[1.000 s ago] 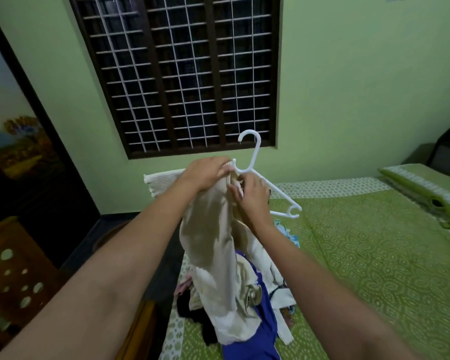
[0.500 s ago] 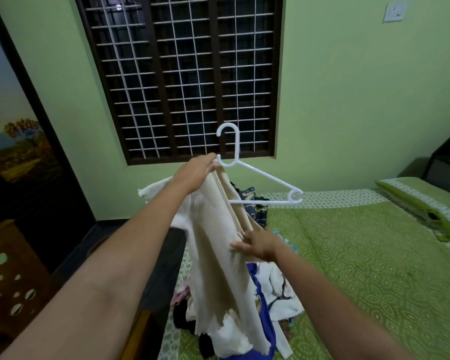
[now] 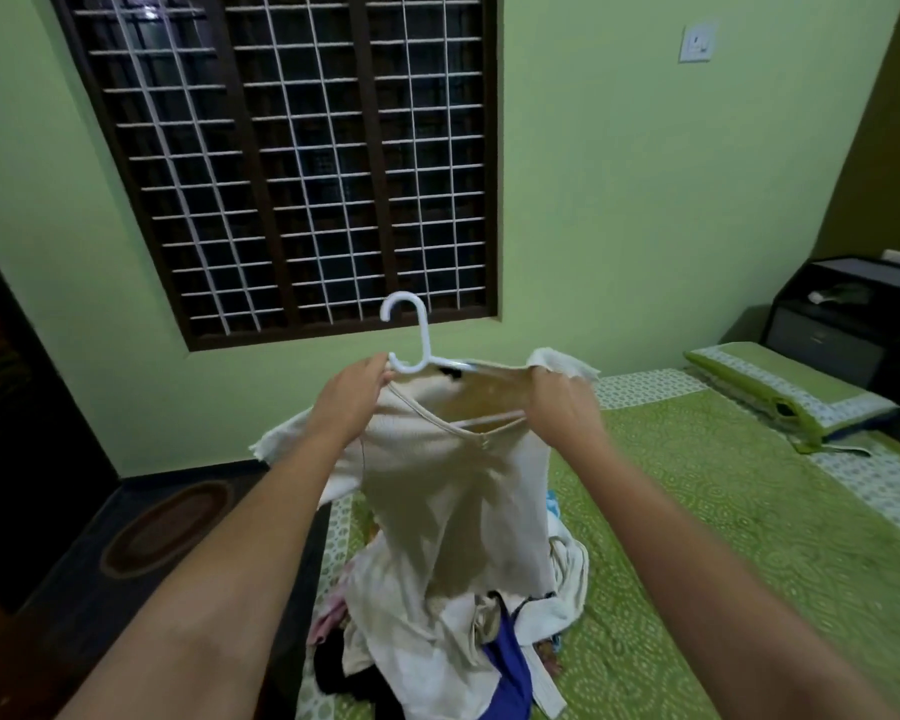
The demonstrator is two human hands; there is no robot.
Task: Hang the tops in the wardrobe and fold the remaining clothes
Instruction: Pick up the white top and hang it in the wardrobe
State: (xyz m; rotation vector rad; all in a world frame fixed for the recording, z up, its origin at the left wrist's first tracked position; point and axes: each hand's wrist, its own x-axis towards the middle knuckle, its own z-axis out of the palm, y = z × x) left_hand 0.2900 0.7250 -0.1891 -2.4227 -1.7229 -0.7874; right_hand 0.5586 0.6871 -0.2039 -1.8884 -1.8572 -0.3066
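A cream knit top (image 3: 453,491) hangs spread out in the air on a white plastic hanger (image 3: 411,335), whose hook points up and left. My left hand (image 3: 352,394) grips the top's left shoulder beside the hanger's neck. My right hand (image 3: 559,402) pinches the right shoulder, where the hanger's arm is covered by fabric. Below, a pile of clothes (image 3: 489,641) lies on the bed: white, blue, black and pink pieces, partly hidden by the hanging top.
The bed (image 3: 749,537) with a green patterned cover fills the right side, a pillow (image 3: 791,392) at its far end. A dark cabinet (image 3: 848,314) stands in the right corner. A barred window (image 3: 292,158) faces me. A dark rug (image 3: 167,527) lies on the floor at left.
My right hand rose from the middle of the top to its right shoulder and pulled the fabric over the hanger's right arm. The top now hangs spread wide instead of bunched.
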